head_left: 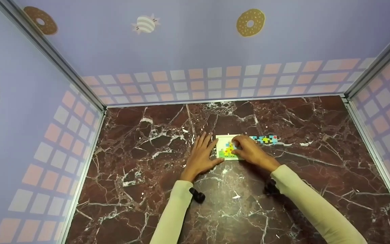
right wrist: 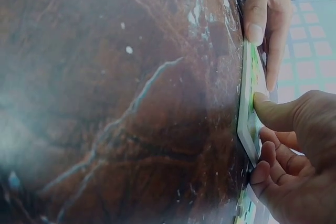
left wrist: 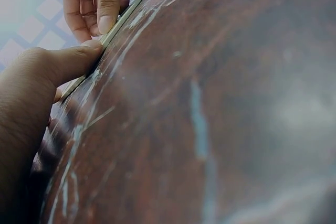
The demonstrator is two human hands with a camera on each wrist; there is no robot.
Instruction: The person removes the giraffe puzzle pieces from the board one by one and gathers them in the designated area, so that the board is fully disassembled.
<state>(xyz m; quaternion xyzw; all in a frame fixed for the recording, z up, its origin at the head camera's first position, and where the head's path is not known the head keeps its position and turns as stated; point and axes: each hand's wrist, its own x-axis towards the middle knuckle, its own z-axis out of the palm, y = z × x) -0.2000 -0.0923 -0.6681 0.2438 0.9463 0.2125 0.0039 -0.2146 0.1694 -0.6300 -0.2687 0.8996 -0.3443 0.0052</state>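
Note:
A small jigsaw board [head_left: 220, 141] with a pale frame lies on the marble-patterned table. Yellow, green and blue pieces [head_left: 228, 151] fill part of its lower area. My left hand [head_left: 200, 156] lies spread along the board's left side, its thumb on the near left corner; in the left wrist view this thumb [left wrist: 79, 59] presses the edge. Over the board's right part, my right hand [head_left: 252, 150] has curled fingers and pinches a puzzle piece, mostly hidden by the fingers. In the right wrist view, the right thumb [right wrist: 273, 113] bears down on the board's face.
A row of joined puzzle pieces [head_left: 266, 139], blue and yellow with a red spot, lies right of the board, partly behind the right hand. Lilac walls [head_left: 195, 44] with checks and sweets enclose the table [head_left: 147, 203] on the left, back and right.

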